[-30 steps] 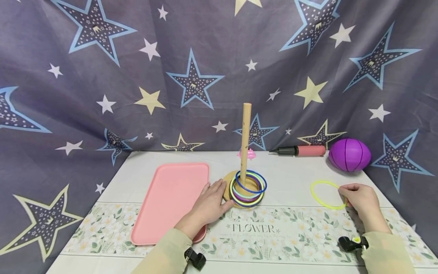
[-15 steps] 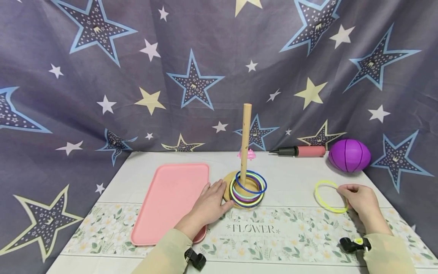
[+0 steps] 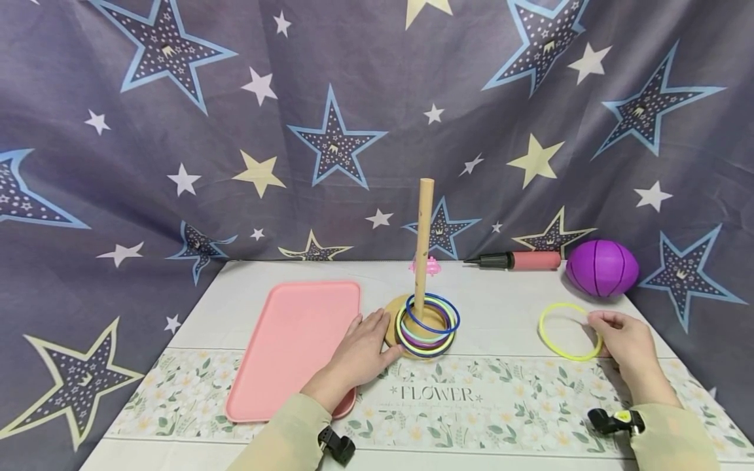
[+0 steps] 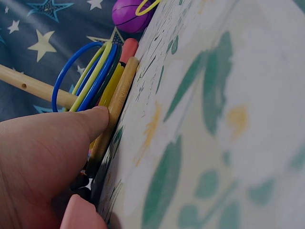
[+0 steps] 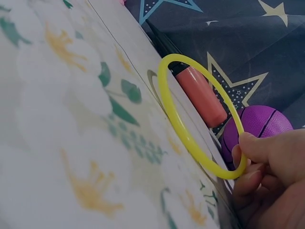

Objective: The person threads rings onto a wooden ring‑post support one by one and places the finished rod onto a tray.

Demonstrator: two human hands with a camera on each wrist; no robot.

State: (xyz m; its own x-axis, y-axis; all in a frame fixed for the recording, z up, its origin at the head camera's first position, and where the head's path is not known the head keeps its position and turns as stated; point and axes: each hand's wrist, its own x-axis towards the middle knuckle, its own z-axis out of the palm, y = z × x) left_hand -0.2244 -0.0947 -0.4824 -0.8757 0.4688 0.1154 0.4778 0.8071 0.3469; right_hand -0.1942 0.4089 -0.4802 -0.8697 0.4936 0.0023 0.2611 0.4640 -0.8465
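Note:
In the head view a wooden post (image 3: 423, 242) rises upright from a round wooden base (image 3: 393, 309). Several thin rings in blue, purple, light green and yellow lie around its foot, a blue ring (image 3: 457, 314) uppermost and tilted. My left hand (image 3: 360, 352) rests at the base's left side, fingers extended; the left wrist view has its thumb (image 4: 97, 119) against the base's edge. Over on the right, my right hand (image 3: 626, 340) pinches a yellow ring (image 3: 574, 358) between thumb and fingers. The right wrist view shows that ring (image 5: 181, 131) held at a tilt close over the tabletop.
A pink tray (image 3: 294, 340) lies left of the base, partly under my left forearm. Along the back are a small pink object (image 3: 432, 265), a red and black hand pump (image 3: 533, 260) and a purple ball (image 3: 602, 268). A star-patterned curtain (image 3: 353, 52) hangs behind the table.
My right hand has shifted slightly right, and the yellow ring in it has changed its tilt, its far edge now higher. My left hand and the ringed post have stayed put.

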